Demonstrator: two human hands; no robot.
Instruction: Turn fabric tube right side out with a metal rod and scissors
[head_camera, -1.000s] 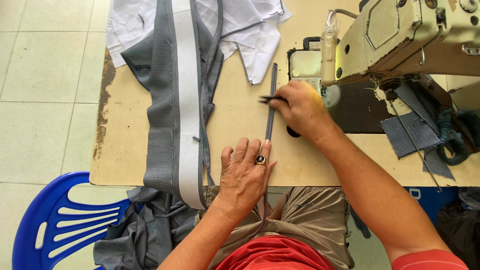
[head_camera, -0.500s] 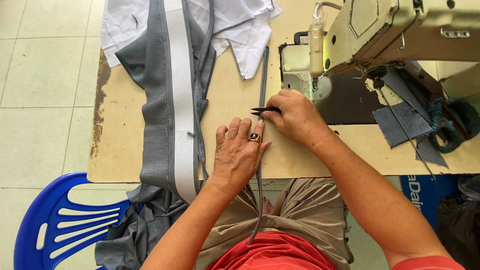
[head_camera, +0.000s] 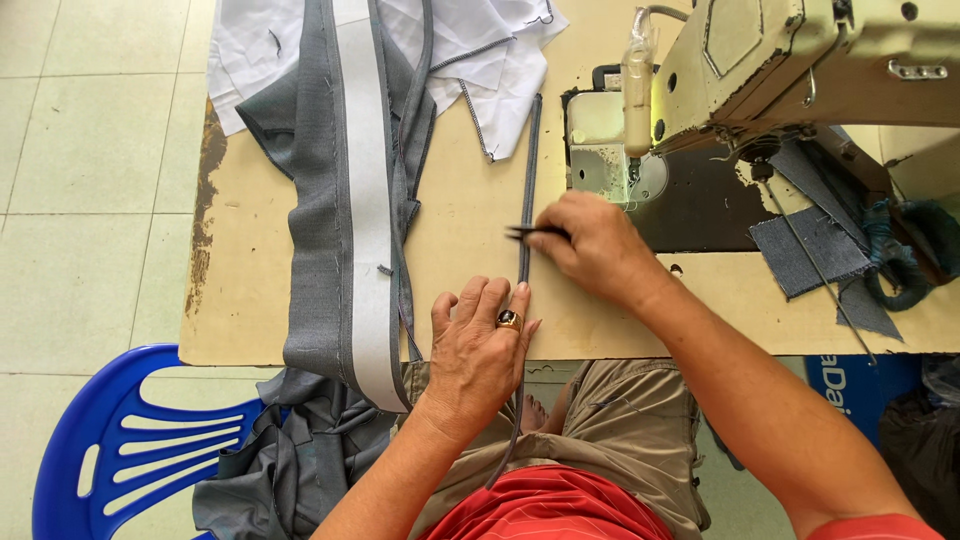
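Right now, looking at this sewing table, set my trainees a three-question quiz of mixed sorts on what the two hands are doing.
1. True or false: the left hand lies flat, pressing the narrow grey strip onto the table.
2. What does the right hand hold? A) a thin dark pointed tool B) a spool of thread C) a tape measure
3. Fill in: the wide grey garment with the pale band lies to the ___ of the strip.

Key: 1 true; 2 A; 3 left.
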